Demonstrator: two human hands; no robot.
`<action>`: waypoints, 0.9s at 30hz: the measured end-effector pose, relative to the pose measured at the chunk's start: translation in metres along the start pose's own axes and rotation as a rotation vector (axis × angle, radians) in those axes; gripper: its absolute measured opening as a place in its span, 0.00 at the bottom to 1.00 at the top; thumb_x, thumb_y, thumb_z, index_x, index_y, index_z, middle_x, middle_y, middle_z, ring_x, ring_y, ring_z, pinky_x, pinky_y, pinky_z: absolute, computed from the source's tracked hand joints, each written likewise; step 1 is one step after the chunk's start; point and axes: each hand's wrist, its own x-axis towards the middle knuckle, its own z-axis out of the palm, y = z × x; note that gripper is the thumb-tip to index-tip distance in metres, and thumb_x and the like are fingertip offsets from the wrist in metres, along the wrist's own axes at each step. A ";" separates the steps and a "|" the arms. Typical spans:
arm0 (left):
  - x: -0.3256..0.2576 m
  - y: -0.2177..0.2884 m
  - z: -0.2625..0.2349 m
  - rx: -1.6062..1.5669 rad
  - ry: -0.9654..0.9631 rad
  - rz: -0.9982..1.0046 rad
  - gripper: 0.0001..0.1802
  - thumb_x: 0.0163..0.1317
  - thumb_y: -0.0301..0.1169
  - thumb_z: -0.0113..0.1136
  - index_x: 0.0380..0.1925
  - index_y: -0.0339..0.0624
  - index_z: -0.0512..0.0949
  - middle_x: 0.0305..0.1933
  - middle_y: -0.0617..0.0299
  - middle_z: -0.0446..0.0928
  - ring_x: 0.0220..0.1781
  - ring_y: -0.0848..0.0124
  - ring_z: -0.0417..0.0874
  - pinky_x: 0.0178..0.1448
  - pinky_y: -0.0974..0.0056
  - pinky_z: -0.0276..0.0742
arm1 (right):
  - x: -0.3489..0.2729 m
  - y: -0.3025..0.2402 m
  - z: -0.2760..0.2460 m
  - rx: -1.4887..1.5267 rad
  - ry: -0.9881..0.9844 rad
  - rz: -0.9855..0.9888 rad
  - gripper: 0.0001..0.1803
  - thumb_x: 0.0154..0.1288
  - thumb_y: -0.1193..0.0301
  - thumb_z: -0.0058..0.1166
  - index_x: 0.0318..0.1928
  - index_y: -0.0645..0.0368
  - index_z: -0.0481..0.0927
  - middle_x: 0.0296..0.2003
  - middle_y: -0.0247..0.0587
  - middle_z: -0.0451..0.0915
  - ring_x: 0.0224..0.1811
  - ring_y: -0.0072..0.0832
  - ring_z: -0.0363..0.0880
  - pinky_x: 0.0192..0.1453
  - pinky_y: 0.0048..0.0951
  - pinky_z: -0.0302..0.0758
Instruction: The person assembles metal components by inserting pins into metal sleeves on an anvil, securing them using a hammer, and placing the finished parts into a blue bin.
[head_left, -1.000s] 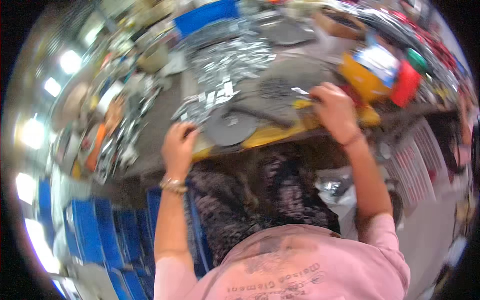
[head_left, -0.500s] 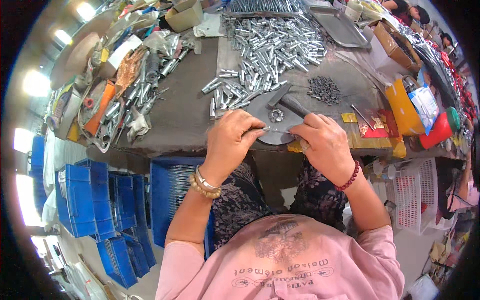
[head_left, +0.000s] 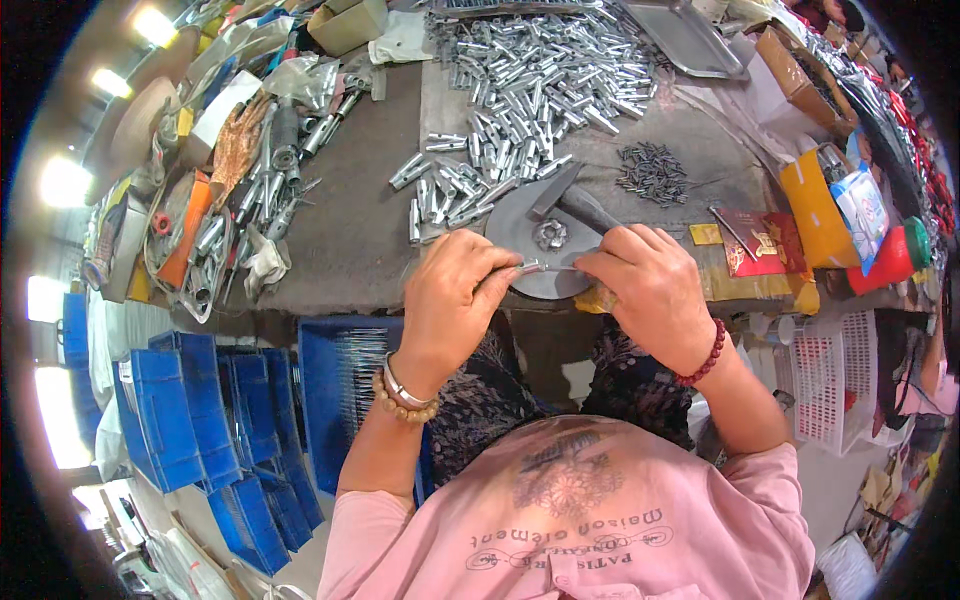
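Note:
My left hand (head_left: 455,295) pinches a short silvery metal tube (head_left: 530,267) between thumb and fingers. Opposite it, my right hand (head_left: 645,285) grips a thin metal rod (head_left: 564,268), its tip at or in the tube's end; which of the two I cannot tell. Both hands are just over the near edge of a round grey metal plate (head_left: 510,225) on the bench. A small round metal fitting (head_left: 550,235) sits on that plate. Behind my right fingers rests a hammer (head_left: 585,207), its head on the plate.
A heap of silvery metal tubes (head_left: 540,90) covers the bench beyond, beside a small pile of dark pins (head_left: 652,174). Tools and an orange-handled piece (head_left: 187,230) clutter the left. A red envelope (head_left: 750,243) and red jar (head_left: 888,258) stand right. A blue bin (head_left: 320,400) of rods is below.
The tube and rod now show more plainly between my fingertips, with the rod's tip at the tube. My left hand has shifted slightly left, and the whole view has moved a little.

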 end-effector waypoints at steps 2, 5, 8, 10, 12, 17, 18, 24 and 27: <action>0.000 0.002 -0.001 -0.012 -0.005 -0.014 0.08 0.60 0.26 0.76 0.40 0.39 0.89 0.40 0.59 0.82 0.43 0.61 0.83 0.48 0.59 0.79 | 0.002 0.000 -0.001 0.003 -0.007 0.001 0.12 0.56 0.75 0.62 0.42 0.51 0.89 0.37 0.34 0.77 0.44 0.36 0.81 0.51 0.40 0.78; -0.001 0.006 -0.003 -0.062 -0.045 -0.125 0.08 0.61 0.25 0.75 0.40 0.39 0.89 0.40 0.59 0.82 0.43 0.62 0.84 0.48 0.60 0.79 | 0.002 0.000 -0.001 0.013 -0.015 0.004 0.12 0.56 0.75 0.62 0.42 0.51 0.89 0.37 0.34 0.77 0.44 0.36 0.81 0.51 0.39 0.78; -0.002 0.001 -0.002 -0.042 -0.033 -0.068 0.08 0.61 0.24 0.75 0.41 0.39 0.90 0.40 0.60 0.83 0.43 0.64 0.84 0.48 0.61 0.80 | 0.003 0.003 0.001 0.038 -0.005 -0.012 0.12 0.56 0.74 0.63 0.42 0.51 0.89 0.37 0.35 0.78 0.45 0.37 0.81 0.51 0.39 0.78; -0.002 0.001 -0.001 -0.065 -0.038 -0.076 0.08 0.60 0.23 0.75 0.40 0.39 0.89 0.40 0.60 0.83 0.43 0.64 0.84 0.48 0.61 0.79 | 0.003 0.004 0.000 0.040 -0.027 -0.033 0.12 0.56 0.73 0.64 0.42 0.51 0.89 0.37 0.35 0.77 0.44 0.37 0.81 0.51 0.39 0.77; -0.003 0.002 -0.001 -0.089 -0.040 -0.096 0.08 0.60 0.23 0.75 0.40 0.38 0.89 0.40 0.60 0.83 0.43 0.65 0.84 0.48 0.62 0.79 | 0.003 0.006 0.002 0.044 -0.024 -0.040 0.12 0.56 0.73 0.64 0.42 0.52 0.89 0.37 0.35 0.77 0.44 0.37 0.80 0.51 0.40 0.77; -0.003 0.001 0.003 -0.208 -0.039 -0.096 0.07 0.61 0.23 0.74 0.40 0.38 0.88 0.40 0.58 0.81 0.41 0.61 0.83 0.46 0.60 0.79 | 0.004 0.006 0.003 0.036 -0.030 -0.049 0.12 0.55 0.71 0.65 0.42 0.51 0.89 0.36 0.36 0.76 0.44 0.37 0.80 0.51 0.40 0.77; -0.003 0.000 0.004 -0.227 -0.034 -0.098 0.07 0.60 0.21 0.74 0.39 0.37 0.88 0.39 0.59 0.81 0.41 0.64 0.82 0.47 0.62 0.78 | 0.004 0.005 0.003 0.008 -0.047 -0.068 0.12 0.55 0.70 0.66 0.43 0.51 0.89 0.37 0.36 0.76 0.45 0.37 0.80 0.51 0.40 0.77; -0.002 0.006 0.002 -0.219 -0.040 -0.109 0.08 0.58 0.18 0.74 0.38 0.37 0.88 0.39 0.60 0.81 0.42 0.67 0.81 0.47 0.64 0.76 | 0.002 -0.001 0.003 0.001 -0.046 -0.065 0.14 0.57 0.73 0.63 0.45 0.51 0.89 0.42 0.34 0.80 0.45 0.35 0.82 0.51 0.38 0.78; -0.005 0.005 0.003 -0.200 -0.030 -0.115 0.08 0.58 0.18 0.75 0.38 0.37 0.88 0.40 0.60 0.80 0.44 0.66 0.81 0.48 0.64 0.76 | -0.005 0.011 -0.004 0.066 0.068 -0.011 0.14 0.56 0.76 0.64 0.44 0.53 0.89 0.41 0.37 0.81 0.47 0.39 0.84 0.53 0.40 0.80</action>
